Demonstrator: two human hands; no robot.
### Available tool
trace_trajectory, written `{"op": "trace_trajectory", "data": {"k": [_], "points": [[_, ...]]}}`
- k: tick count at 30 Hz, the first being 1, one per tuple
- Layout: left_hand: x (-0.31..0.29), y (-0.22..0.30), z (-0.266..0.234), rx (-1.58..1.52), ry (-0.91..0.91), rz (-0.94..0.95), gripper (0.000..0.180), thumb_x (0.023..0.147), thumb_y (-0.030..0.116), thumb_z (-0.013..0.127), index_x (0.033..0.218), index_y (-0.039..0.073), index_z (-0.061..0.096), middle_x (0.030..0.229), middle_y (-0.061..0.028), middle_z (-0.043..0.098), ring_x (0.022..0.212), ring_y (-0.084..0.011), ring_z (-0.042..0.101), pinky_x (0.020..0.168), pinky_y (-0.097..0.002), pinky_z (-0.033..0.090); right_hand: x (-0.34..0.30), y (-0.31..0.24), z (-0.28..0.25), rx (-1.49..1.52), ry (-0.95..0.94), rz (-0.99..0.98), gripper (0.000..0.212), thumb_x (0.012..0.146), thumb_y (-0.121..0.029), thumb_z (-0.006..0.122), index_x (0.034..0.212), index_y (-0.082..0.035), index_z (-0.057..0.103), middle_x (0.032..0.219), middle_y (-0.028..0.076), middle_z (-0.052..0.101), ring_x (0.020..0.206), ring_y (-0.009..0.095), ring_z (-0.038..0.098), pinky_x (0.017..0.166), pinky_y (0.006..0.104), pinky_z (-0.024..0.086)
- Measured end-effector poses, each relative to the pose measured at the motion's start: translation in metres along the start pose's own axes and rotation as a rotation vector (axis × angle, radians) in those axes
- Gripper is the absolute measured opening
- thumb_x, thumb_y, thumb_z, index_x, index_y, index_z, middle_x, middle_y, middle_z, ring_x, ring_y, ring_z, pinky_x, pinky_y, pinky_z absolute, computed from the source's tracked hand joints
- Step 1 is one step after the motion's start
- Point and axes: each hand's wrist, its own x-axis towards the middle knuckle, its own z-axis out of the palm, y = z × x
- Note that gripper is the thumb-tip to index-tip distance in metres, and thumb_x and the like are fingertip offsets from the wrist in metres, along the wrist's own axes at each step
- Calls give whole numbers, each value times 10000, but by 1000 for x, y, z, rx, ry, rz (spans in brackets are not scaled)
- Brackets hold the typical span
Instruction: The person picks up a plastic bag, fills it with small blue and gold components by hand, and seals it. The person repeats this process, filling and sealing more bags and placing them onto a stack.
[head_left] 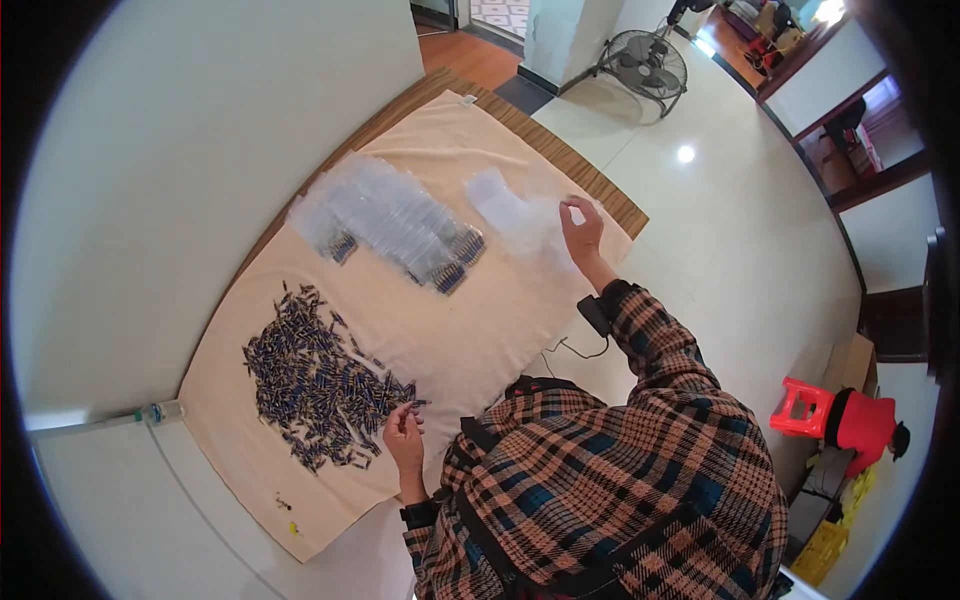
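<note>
My left hand [403, 438] is at the right edge of a big loose pile of small dark blue and gold pieces [315, 385], too small to name exactly. Its fingers are pinched together, with one such piece at the tips. My right hand [583, 235] reaches to the far right of the cloth. Thumb and forefinger are closed at the edge of some thin clear plastic bags [535, 222]; whether a bag is between them is hard to make out. Beyond the pile lie filled clear bags [385, 215] in overlapping rows, blue and gold pieces showing at their near ends.
A cream cloth [500, 310] covers most of the wood-grain table [600, 195]. White sheets or bags [496, 200] lie near my right hand. A tiny yellow item [294, 527] sits at the near left corner. A floor fan [645, 65] and a red stool [800, 408] stand beyond.
</note>
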Motion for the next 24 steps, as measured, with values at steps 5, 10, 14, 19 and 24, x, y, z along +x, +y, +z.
{"op": "trace_trajectory", "data": {"k": [5, 10, 14, 19, 24], "points": [[4, -2, -3, -63, -111, -68, 211, 887, 99, 510, 1058, -8, 571, 891, -79, 624, 731, -115, 596, 567, -221, 480, -38, -84, -4, 390, -437, 71, 31, 766, -66, 626, 789, -44, 624, 917, 68, 654, 831, 215, 623, 667, 290, 494], [40, 40, 36, -597, -323, -339, 381, 905, 226, 529, 1174, -42, 493, 1023, -119, 607, 948, -187, 606, 688, -277, 528, -114, -154, -17, 417, -747, -347, 76, 760, -103, 642, 801, -52, 602, 915, 67, 636, 809, 234, 610, 656, 324, 506], [58, 46, 45, -784, -402, -369, 468, 919, 241, 503, 1280, -32, 386, 1086, -148, 594, 985, -222, 595, 797, -323, 521, -156, -177, -8, 409, -1129, -676, 123, 754, -137, 650, 817, -59, 578, 902, 79, 614, 806, 256, 592, 649, 356, 504], [49, 46, 39, -645, -358, -264, 386, 923, 173, 486, 1246, -29, 428, 1072, -151, 602, 966, -235, 606, 834, -336, 509, -151, -188, -3, 623, -1102, -642, 200, 760, -225, 657, 881, -77, 600, 879, 80, 604, 811, 247, 586, 643, 325, 498], [36, 75, 26, -586, -491, -186, 306, 909, 119, 495, 1177, -27, 497, 973, -137, 637, 903, -228, 631, 848, -342, 502, -129, -173, 14, 586, -1350, 226, 293, 776, -292, 677, 948, -59, 634, 831, 31, 616, 767, 157, 583, 641, 279, 485]]}}
